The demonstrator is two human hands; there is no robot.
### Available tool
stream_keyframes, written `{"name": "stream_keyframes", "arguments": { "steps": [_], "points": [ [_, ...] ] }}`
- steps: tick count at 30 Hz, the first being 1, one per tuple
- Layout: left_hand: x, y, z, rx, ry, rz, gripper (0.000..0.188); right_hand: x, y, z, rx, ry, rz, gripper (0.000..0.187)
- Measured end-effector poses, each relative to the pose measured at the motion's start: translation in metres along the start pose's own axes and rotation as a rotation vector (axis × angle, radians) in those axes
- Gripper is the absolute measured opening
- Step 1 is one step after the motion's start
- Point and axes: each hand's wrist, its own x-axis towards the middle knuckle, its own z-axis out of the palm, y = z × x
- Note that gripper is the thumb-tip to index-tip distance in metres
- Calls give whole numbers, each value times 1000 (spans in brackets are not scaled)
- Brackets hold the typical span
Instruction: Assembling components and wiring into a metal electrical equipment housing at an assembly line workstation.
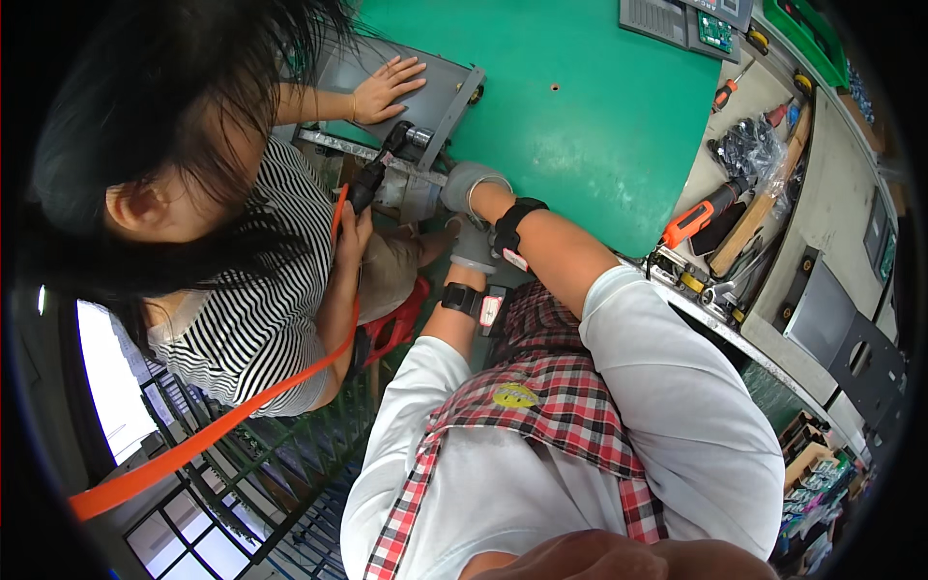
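Note:
My left hand (473,244), in a grey glove, is below the green table's edge, just under my right. My right hand (472,184), also gloved in grey, is by the table edge at the end of a metal strip (425,176). The fingers of both are hidden or too small to make out. Close by lies a grey metal panel (437,85) with a raised side flange. A co-worker's hand (387,89) rests flat on it. The co-worker's other hand (355,235) grips a black power tool (367,181) with a silver socket end (419,136) near the flange.
An orange hose (261,398) crosses the left side. The green tabletop (580,126) spreads ahead. To the right lie an orange-black screwdriver (691,224), a wooden strip (764,198) and bagged parts (759,150). A red stool (398,324) stands beside the co-worker.

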Motion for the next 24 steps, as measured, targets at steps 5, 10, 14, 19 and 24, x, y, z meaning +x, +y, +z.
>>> {"name": "stream_keyframes", "arguments": {
  "steps": [5,10,14,19,24],
  "points": [
    [1,-1,1,-313,168,53,47,-2,-2,-3,-65,-17,-62,29],
    [-6,-9,6,133,84,68,45,-6,-3,-4,36,-28,-9,30],
    [-9,-7,-2,135,112,76,41,-9,-3,-3,25,-3,-15,30],
    [-12,-5,-8,134,172,90,36,-8,-2,1,-16,-33,-44,31],
    [-14,-10,-14,130,413,193,32,-4,-2,6,54,72,-31,29]
  ]
}}
